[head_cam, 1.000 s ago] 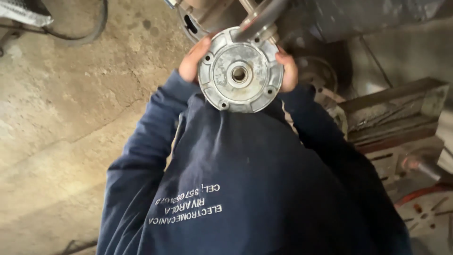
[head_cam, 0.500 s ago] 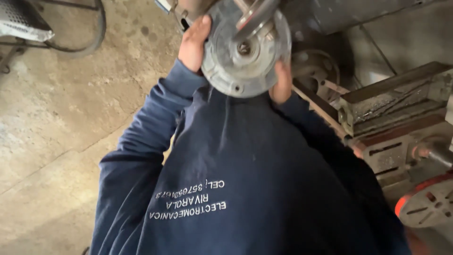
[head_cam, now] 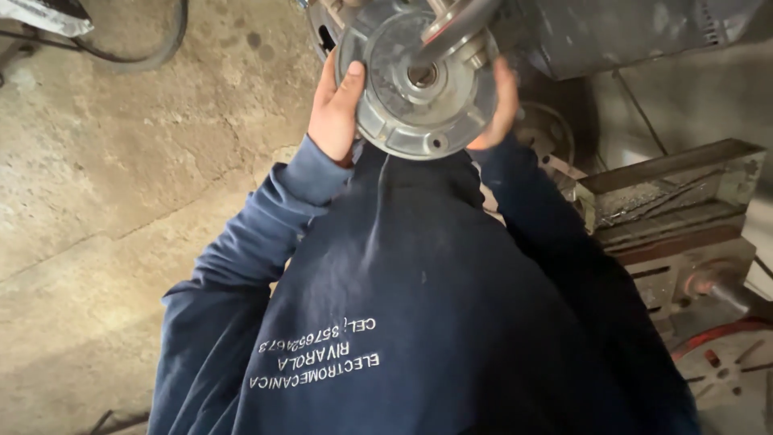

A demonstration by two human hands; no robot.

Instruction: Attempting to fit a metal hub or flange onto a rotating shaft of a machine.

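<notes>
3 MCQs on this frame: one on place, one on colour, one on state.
1. Where is the round metal end cover?
A. on the concrete floor
B. held up at the top of the view, between both hands
C. on the metal frame at right

2. What colour are the person's sleeves?
A. dark blue
B. orange
C. white

3. How is the cover held?
A. by one hand only
B. by neither hand
C. left hand and right hand on opposite edges

Answers:
1 B: the cover sits at the top of the view, a hand at each side, with a shaft at its centre.
2 A: both sleeves are dark blue.
3 C: the left thumb lies on its face and the right fingers wrap its far edge.
</notes>
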